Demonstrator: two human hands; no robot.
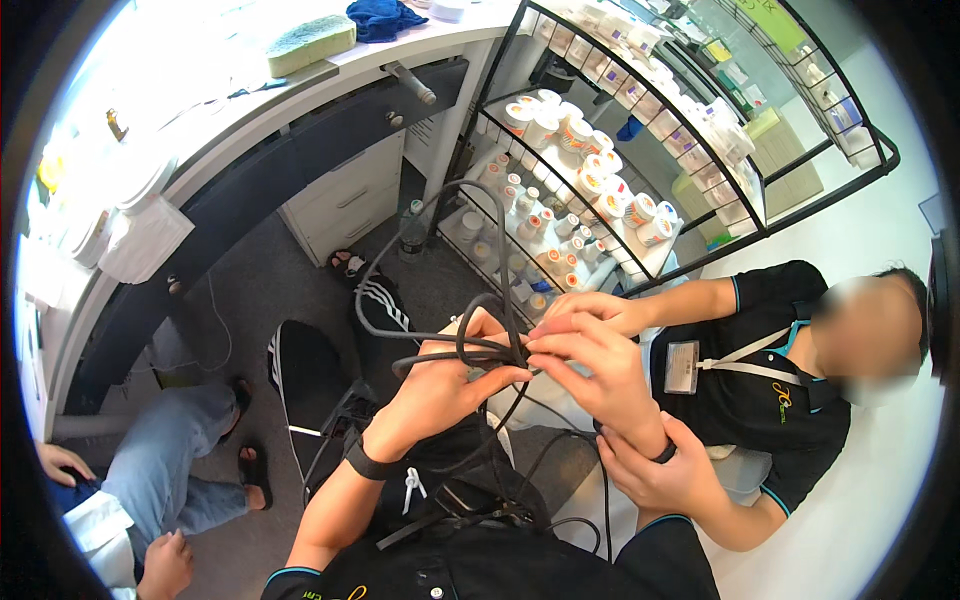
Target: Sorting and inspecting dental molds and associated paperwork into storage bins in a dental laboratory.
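A long black cable [470, 205] rises in a big loop and is bunched into a tangle [500, 350] between my hands; more of it hangs down toward my lap. My left hand [440, 385], with a black band on its wrist, is closed around the bundled strands. My right hand [590, 370] pinches the tangle with its fingertips. A co-worker in a black polo shirt [760, 400] sits to my right. One of their hands [595, 310] rests on the cable just above my right hand, and the other [665, 480] holds my right wrist.
A black wire rack [600, 200] holding several small white jars stands ahead. A white counter [300, 80] at upper left carries a green sponge [310, 42] and a blue cloth [385, 15]. Another person in jeans [180, 450] sits at lower left. A black striped bag [385, 300] lies on the floor.
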